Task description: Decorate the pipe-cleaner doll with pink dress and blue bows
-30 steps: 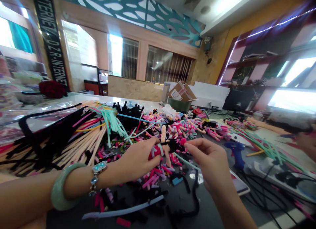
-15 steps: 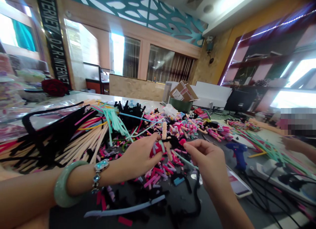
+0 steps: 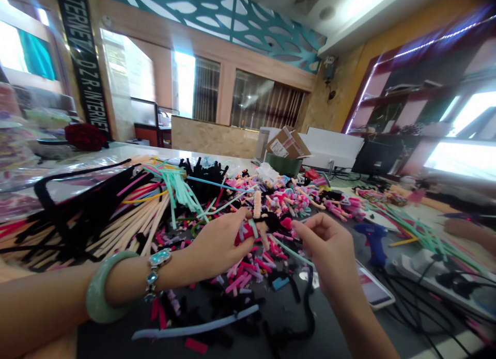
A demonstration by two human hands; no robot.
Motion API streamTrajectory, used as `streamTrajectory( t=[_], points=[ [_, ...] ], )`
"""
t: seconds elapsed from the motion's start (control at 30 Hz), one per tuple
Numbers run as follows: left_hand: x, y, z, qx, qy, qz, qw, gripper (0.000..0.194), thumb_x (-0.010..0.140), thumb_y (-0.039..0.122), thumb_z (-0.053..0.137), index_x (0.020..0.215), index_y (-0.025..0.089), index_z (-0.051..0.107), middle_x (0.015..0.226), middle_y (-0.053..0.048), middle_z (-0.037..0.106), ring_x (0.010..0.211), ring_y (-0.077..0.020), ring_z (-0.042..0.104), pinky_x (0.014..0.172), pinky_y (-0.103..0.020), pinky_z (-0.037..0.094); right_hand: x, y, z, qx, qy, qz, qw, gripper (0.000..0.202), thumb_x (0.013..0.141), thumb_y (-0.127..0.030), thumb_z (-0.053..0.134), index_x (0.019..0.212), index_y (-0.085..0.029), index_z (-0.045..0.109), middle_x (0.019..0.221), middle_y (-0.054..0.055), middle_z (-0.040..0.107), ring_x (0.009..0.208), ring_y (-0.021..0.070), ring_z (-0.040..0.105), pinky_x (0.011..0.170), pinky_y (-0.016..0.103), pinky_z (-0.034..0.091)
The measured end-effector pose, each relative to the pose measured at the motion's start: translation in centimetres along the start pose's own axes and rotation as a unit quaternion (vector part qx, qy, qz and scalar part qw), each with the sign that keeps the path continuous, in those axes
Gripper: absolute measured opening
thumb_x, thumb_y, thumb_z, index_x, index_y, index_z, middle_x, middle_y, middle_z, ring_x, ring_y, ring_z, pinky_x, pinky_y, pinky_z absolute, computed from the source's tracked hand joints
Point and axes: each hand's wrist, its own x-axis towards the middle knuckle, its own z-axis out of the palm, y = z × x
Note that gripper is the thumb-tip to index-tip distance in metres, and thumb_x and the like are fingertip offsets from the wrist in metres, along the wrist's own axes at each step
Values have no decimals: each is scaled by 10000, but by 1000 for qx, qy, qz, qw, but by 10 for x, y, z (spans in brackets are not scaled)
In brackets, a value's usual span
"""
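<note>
My left hand (image 3: 220,240) is closed around a small pipe-cleaner doll (image 3: 244,234) with a red and mint body. A beige fuzzy limb (image 3: 257,204) sticks upward from it, and its black part (image 3: 273,222) points right. At the end of that black part sits a small pink piece (image 3: 285,223). The fingertips of my right hand (image 3: 329,245) are pinched at this piece's right edge; the exact contact is hard to see. Below both hands lie many short pink and lilac pipe-cleaner offcuts (image 3: 244,276).
Long beige pipe cleaners (image 3: 149,227) and mint ones (image 3: 182,191) lie at left. Finished dolls (image 3: 290,196) are heaped behind. To the right are a blue glue gun (image 3: 372,240), a phone (image 3: 374,286), cables and a power strip (image 3: 430,266). Another person's hand (image 3: 465,232) is at far right.
My right hand has shifted slightly right, its fingertips now at the pink piece's edge. My left hand and the doll stay nearly still. The other person's arm at far right has moved.
</note>
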Motion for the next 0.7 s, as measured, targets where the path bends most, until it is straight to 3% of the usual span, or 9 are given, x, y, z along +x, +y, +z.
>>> streamTrajectory(
  t=[0.17, 0.7],
  points=[
    [-1, -2, 3, 3, 7, 2, 1000, 266, 832, 299, 487, 1065, 175, 515, 946, -86, 644, 906, -251, 613, 815, -359, 457, 1, -2, 3, -10, -1, -15, 1000, 379, 604, -415, 777, 613, -186, 475, 478, -81, 434, 410, 53, 303, 397, 193, 192],
    [-1, -2, 1, -4, 9, 3, 1000, 261, 832, 329, 518, 1052, 190, 532, 945, -70, 645, 878, -244, 611, 786, -342, 455, 7, 6, 1, -15, -36, -17, 999, 368, 620, -394, 773, 657, -187, 471, 518, -84, 427, 481, 71, 357, 469, 199, 262]
  ],
)
